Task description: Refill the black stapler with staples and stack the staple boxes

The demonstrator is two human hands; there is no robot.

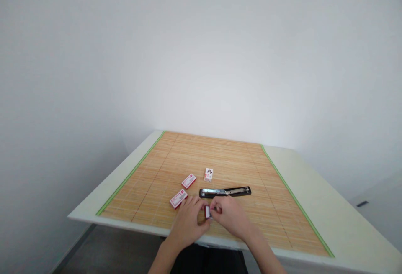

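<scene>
Near the front edge of the bamboo mat (238, 161), my left hand (187, 220) and my right hand (230, 215) meet around a small red and white staple box (207, 211). Both hands have their fingers closed on it. Just beyond the hands lies a black stapler (225, 191), swung open flat so its metal rail shows. Three more small boxes rest on the mat: one (178, 199) beside my left hand, one (189, 181) farther back, and one (208, 174) standing behind the stapler.
The mat has green edging and covers a pale table (329, 207) that stands against a plain white wall. The floor shows at the lower left and far right.
</scene>
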